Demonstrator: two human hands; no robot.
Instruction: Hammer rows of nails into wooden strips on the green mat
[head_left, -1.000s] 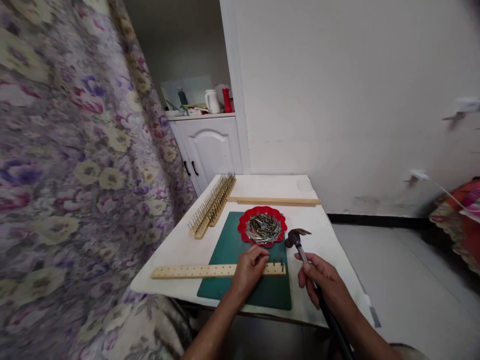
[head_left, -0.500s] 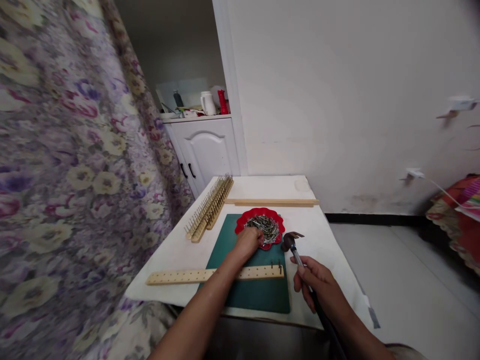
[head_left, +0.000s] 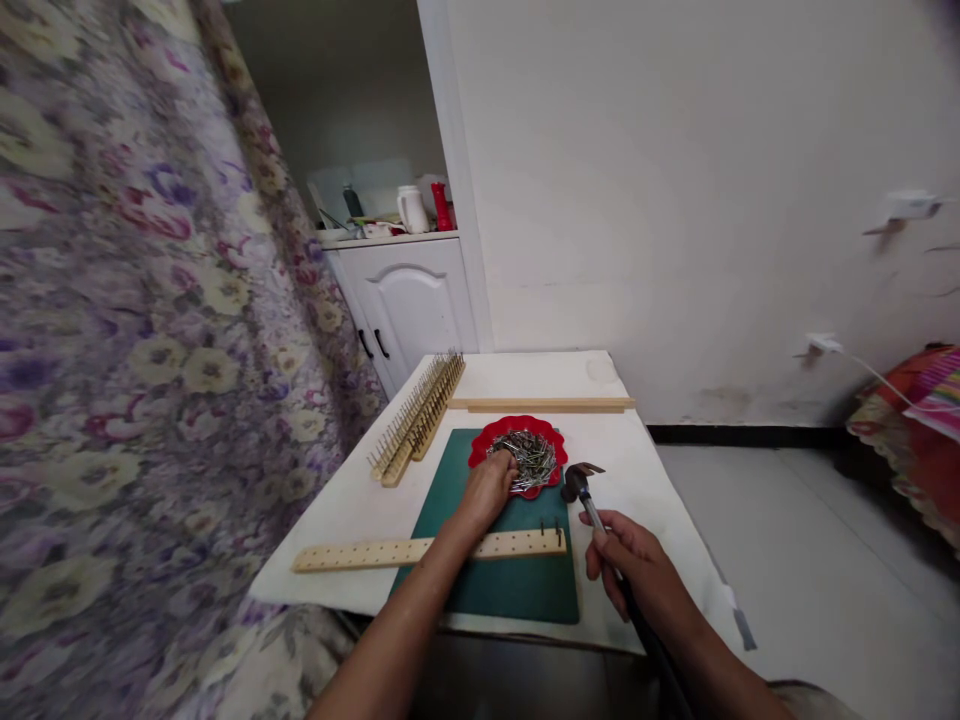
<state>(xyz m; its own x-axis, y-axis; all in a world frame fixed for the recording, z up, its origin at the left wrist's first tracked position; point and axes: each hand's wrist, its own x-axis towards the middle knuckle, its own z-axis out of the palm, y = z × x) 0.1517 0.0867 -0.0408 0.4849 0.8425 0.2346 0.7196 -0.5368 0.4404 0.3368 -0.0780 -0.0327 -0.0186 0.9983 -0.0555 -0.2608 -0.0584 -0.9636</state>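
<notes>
My left hand (head_left: 489, 490) reaches to the near left side of a red scalloped dish (head_left: 480, 447) heaped with nails (head_left: 534, 458). Its fingers are bent and pressed together at the pile; whatever is between them is hidden. My right hand (head_left: 630, 560) is wrapped round the handle of a claw hammer (head_left: 587, 498), head up, just right of the dish. Below my left wrist lies a pale wooden strip (head_left: 352, 555) with rows of holes, crossing a green cutting mat (head_left: 517, 590). Several nails (head_left: 557, 532) stand upright at the strip's right end.
Wooden strips full of upright nails (head_left: 424, 415) lie at the table's left. Plain wooden strips (head_left: 547, 405) lie across the back of the white table (head_left: 637, 470). A floral curtain (head_left: 187, 330) hangs at left; a white cabinet (head_left: 412, 290) and wall stand behind.
My left hand has shifted slightly left and back along the edge of the nail pile. The right hand and hammer stay nearly in place. The whole view has moved a little.
</notes>
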